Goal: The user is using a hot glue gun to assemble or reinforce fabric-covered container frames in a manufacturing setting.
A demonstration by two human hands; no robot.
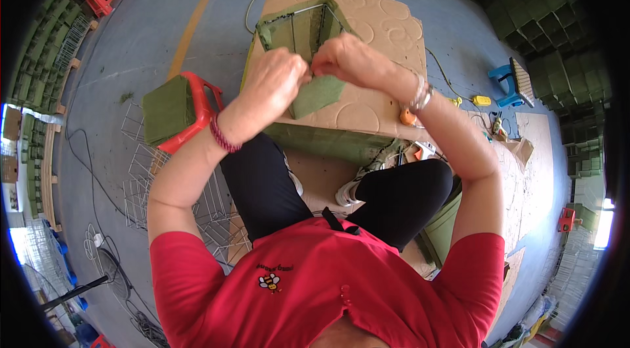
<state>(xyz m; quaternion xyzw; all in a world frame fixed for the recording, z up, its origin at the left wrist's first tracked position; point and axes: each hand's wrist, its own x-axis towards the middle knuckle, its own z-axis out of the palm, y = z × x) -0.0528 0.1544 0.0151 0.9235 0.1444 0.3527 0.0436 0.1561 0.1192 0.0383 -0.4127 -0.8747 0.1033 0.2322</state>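
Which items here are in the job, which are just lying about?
In hand:
left hand and right hand, both pinching the green fabric flap
wire frame box being covered
cardboard worktop

Lying about:
red stool with stacked green sheets
bare wire frames
blue stool
yellow tool

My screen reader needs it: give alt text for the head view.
Seated person's left hand and right hand pinch green fabric onto a wire-frame box on a cardboard-topped table. A red stool beside it holds a green fabric stack.
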